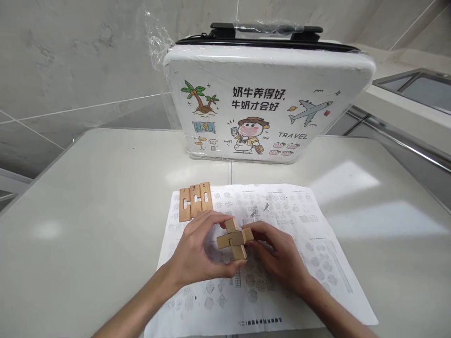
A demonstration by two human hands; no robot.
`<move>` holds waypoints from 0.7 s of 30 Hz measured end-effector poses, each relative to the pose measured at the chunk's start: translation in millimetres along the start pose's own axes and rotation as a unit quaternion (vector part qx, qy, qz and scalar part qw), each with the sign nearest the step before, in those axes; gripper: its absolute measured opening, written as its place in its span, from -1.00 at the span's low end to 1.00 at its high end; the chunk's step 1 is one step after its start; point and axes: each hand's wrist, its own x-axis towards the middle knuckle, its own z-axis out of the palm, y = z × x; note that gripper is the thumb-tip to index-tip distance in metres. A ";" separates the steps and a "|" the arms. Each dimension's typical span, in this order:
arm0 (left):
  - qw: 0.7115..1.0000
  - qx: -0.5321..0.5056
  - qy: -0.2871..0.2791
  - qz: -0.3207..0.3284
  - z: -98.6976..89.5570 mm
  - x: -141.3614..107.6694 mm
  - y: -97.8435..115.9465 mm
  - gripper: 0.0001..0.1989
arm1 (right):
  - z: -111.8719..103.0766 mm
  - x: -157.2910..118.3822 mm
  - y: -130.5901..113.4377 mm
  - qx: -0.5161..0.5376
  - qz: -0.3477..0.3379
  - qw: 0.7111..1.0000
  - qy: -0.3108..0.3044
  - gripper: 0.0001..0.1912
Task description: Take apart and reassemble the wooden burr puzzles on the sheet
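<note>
A wooden interlocking block puzzle point(237, 238), shaped like a cross with short square arms, is held above a printed sheet. My left hand point(197, 246) grips it from the left, with fingers at its upper arm and the thumb at its lower arm. On the other side, my right hand point(276, 251) pinches its right arm between thumb and fingers. Behind my left hand, flat wooden pieces point(195, 199) marked 1, 3 and 2 lie side by side on the sheet, each with a slot cut in it.
The large white sheet point(282, 305) with printed diagrams lies on a pale table point(88, 211). At the table's back stands a white case point(218, 70) with cartoon prints, a black handle and plastic wrap. A grey tiled wall rises behind.
</note>
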 end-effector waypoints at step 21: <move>0.996 0.023 -0.015 0.087 -2.4 2.1 -3.4 -0.29 | -3.4 -4.6 2.5 -0.064 -0.074 0.995 -0.017 -0.61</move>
